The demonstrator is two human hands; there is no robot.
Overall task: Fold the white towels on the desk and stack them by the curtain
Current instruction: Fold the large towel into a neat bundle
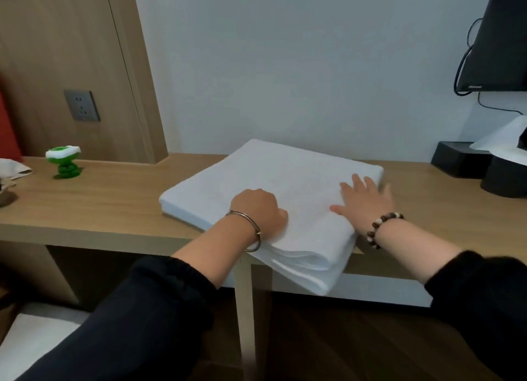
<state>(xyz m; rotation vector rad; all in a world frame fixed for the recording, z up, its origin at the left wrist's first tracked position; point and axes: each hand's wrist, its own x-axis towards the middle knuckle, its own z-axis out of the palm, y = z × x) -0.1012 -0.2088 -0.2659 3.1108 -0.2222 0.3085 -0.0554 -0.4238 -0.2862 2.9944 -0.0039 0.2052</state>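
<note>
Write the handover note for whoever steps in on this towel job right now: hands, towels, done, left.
Left hand: rests on the folded white cloth towel, fingers curled; whether it pinches cloth cannot be told.
Right hand: open, flat on the towel near its right edge.
Towel: on the light wooden desk, several layers thick, near corner hanging over the front edge.
Done: this towel looks folded.
Left: carry it to the curtain; only a red strip at the far left might be that. No stack in view.
</note>
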